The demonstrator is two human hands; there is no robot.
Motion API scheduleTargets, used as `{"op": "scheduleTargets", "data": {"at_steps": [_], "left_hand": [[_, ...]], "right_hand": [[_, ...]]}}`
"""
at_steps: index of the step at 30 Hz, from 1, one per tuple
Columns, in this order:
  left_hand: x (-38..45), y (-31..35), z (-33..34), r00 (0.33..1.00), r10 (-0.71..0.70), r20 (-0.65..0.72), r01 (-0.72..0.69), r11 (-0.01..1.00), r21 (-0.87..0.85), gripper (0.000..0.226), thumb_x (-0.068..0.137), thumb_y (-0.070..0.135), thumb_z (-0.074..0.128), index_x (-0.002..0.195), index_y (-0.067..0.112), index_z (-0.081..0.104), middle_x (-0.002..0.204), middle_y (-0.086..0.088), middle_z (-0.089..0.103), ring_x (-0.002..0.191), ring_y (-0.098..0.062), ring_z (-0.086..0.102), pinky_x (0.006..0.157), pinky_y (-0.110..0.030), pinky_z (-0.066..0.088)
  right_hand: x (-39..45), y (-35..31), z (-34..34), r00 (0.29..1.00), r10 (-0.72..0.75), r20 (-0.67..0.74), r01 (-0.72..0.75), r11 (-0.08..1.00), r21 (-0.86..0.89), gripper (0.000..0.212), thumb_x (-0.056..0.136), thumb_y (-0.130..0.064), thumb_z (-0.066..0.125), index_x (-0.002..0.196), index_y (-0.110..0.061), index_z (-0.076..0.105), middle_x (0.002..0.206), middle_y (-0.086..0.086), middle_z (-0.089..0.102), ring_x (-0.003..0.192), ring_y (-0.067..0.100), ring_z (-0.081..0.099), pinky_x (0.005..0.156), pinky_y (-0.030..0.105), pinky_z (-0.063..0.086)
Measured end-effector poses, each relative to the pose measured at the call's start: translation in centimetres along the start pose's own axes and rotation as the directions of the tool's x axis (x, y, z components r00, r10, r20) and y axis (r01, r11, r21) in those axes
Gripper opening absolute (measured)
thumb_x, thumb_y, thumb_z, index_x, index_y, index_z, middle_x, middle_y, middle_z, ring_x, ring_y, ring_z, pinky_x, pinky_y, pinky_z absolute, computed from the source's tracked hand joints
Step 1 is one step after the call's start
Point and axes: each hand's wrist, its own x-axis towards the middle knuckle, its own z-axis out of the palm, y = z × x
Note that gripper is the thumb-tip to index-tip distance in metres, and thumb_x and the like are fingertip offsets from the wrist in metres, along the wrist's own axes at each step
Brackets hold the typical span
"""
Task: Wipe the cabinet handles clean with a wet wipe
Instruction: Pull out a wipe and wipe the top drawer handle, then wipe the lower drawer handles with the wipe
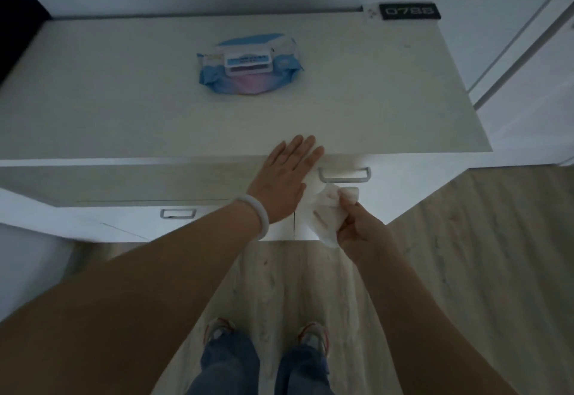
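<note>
Crumpled white wet wipe pinched in right hand below grey handle, left hand flat, fingers straight.

White cabinet top — blue wet-wipe pack mid-surface, dark number plate at far-right corner.

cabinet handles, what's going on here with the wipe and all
A person stands at a white cabinet. Their right hand grips a crumpled wet wipe just below the upper handle, not clearly touching it. The left hand rests flat, fingers straight, on the cabinet's front edge beside that handle. A second handle sits lower left, untouched. The wipe pack lies on top, lid open.
</note>
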Motion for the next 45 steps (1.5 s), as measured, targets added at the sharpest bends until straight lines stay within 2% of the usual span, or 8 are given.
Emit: {"op": "scheduleTargets", "data": {"at_steps": [6, 13, 20, 27, 31, 35, 41, 45], "left_hand": [[-5.3, -2.8, -0.6, 0.985, 0.170, -0.009, -0.170, 0.985, -0.040, 0.038, 0.084, 0.010, 0.050, 0.118, 0.008, 0.065, 0.144, -0.021, 0.048, 0.133, -0.035, 0.048, 0.108, -0.046, 0.042], [-18.3, -14.1, 3.5, 0.947, 0.044, 0.319, 0.018, 0.982, -0.189, 0.042, 0.089, 0.029, 0.038, 0.109, 0.010, 0.070, 0.118, -0.013, 0.067, 0.104, -0.033, 0.067, 0.077, -0.045, 0.059], [-26.5, -26.0, 5.4, 0.959, 0.047, 0.280, -0.008, 0.990, -0.141, 0.043, 0.080, 0.037, 0.038, 0.096, 0.019, 0.075, 0.104, -0.004, 0.072, 0.088, -0.021, 0.073, 0.063, -0.032, 0.060], [-30.2, -34.3, 9.7, 0.957, 0.018, 0.288, 0.028, 0.987, -0.155, 0.049, 0.093, 0.034, 0.035, 0.112, 0.006, 0.071, 0.121, -0.016, 0.066, 0.108, -0.035, 0.067, 0.082, -0.049, 0.058], [-29.3, -36.1, 11.8, 0.961, 0.030, 0.273, 0.015, 0.987, -0.161, 0.056, 0.104, 0.037, 0.021, 0.124, 0.007, 0.064, 0.135, -0.016, 0.058, 0.123, -0.035, 0.058, 0.092, -0.052, 0.053], [-26.4, -37.8, 13.8, 0.969, 0.119, 0.218, -0.088, 0.985, -0.145, 0.052, 0.097, 0.036, 0.034, 0.138, 0.011, 0.053, 0.150, -0.013, 0.044, 0.137, -0.032, 0.045, 0.105, -0.051, 0.043], [-21.5, -41.7, 17.8, 0.936, 0.268, 0.228, -0.261, 0.963, -0.059, 0.056, 0.099, 0.043, 0.027, 0.149, 0.020, 0.040, 0.159, -0.007, 0.030, 0.146, -0.029, 0.029, 0.114, -0.050, 0.022], [-20.5, -44.2, 19.7, 0.888, 0.380, 0.260, -0.392, 0.920, -0.006, 0.058, 0.100, 0.045, 0.024, 0.155, 0.024, 0.024, 0.164, -0.004, 0.013, 0.151, -0.027, 0.014, 0.118, -0.049, 0.017]], "right_hand": [[-0.7, 2.9, 2.0, 0.999, 0.038, 0.016, -0.036, 0.994, -0.104, 0.037, 0.092, -0.014, 0.060, 0.126, 0.002, 0.058, 0.124, 0.020, 0.063, 0.106, 0.033, 0.066, 0.075, 0.048, 0.059], [0.8, 12.4, 6.2, 0.993, 0.094, -0.077, -0.104, 0.986, -0.132, 0.034, 0.096, 0.001, 0.045, 0.128, -0.002, 0.055, 0.128, 0.023, 0.058, 0.119, 0.039, 0.055, 0.091, 0.059, 0.048], [3.8, 25.1, 11.7, 0.968, 0.036, -0.248, -0.052, 0.997, -0.058, 0.029, 0.102, -0.001, 0.036, 0.119, -0.003, 0.059, 0.121, 0.020, 0.059, 0.094, 0.031, 0.061, 0.065, 0.046, 0.060], [7.1, 34.7, 12.6, 0.935, -0.034, -0.353, -0.004, 0.994, -0.107, 0.028, 0.101, -0.008, 0.045, 0.121, -0.010, 0.064, 0.124, 0.014, 0.063, 0.108, 0.034, 0.063, 0.093, 0.053, 0.051], [8.3, 37.0, 14.0, 0.930, -0.141, -0.338, 0.071, 0.975, -0.212, 0.028, 0.102, -0.012, 0.044, 0.123, -0.016, 0.061, 0.117, 0.002, 0.066, 0.103, 0.017, 0.063, 0.069, 0.019, 0.057], [10.9, 38.4, 15.2, 0.894, -0.363, -0.262, 0.234, 0.878, -0.418, 0.032, 0.100, -0.008, 0.043, 0.105, -0.026, 0.069, 0.090, -0.011, 0.074, 0.087, 0.009, 0.070, 0.077, 0.026, 0.057], [16.6, 42.2, 16.5, 0.830, -0.465, -0.309, 0.334, 0.857, -0.392, 0.036, 0.099, -0.009, 0.043, 0.121, -0.025, 0.067, 0.127, -0.003, 0.064, 0.123, 0.023, 0.054, 0.103, 0.039, 0.040], [18.9, 45.4, 17.6, 0.834, -0.492, -0.250, 0.405, 0.853, -0.328, 0.045, 0.101, -0.001, 0.039, 0.104, -0.028, 0.075, 0.152, -0.013, 0.036, 0.127, -0.003, 0.044, 0.107, 0.024, 0.038]]}}
